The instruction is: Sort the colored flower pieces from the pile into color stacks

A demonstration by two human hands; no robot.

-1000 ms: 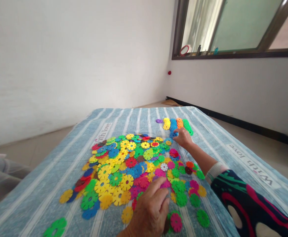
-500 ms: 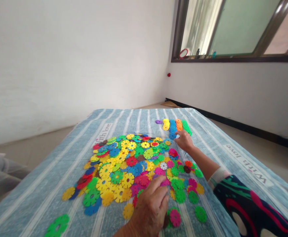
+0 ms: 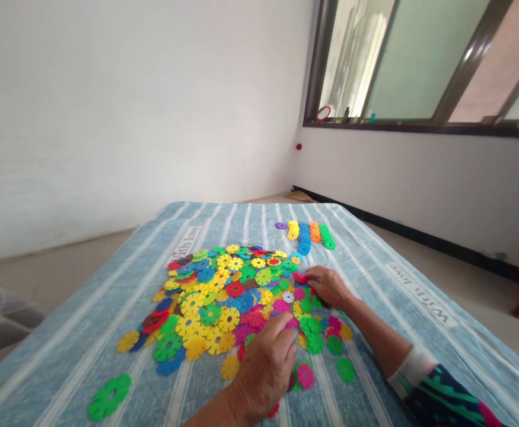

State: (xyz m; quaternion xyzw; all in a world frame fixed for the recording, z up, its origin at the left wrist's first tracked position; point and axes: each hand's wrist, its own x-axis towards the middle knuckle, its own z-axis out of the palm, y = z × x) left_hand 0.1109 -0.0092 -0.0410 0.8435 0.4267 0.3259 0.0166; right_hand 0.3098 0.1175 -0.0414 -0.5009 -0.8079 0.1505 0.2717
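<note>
A loose heap of notched plastic discs (image 3: 215, 296) in many colours covers the middle of the cloth. My left hand (image 3: 266, 362) rests at the heap's front edge with fingers curled together, near the pink discs; what lies beneath its fingers is hidden. A bit of red plastic (image 3: 273, 410) shows below that palm. At the heap's right edge, my right hand (image 3: 329, 286) has its bent fingertips on a pinkish-red disc (image 3: 299, 277). Farther back lie overlapping rows of one colour each: yellow (image 3: 293, 230), blue (image 3: 303, 238), orange (image 3: 315, 232) and green (image 3: 326, 236), beside a single purple disc (image 3: 281, 225).
A blue striped cloth (image 3: 121, 279) covers the flat surface. One green disc (image 3: 110, 397) lies apart at front left, another green disc (image 3: 346, 369) at front right. A white wall (image 3: 130, 107) stands behind, with a window (image 3: 419, 59) at the right.
My right hand has come back from the blue row to the pinkish-red disc at the heap's right edge. My left hand stays about where it was. The view has tilted slightly.
</note>
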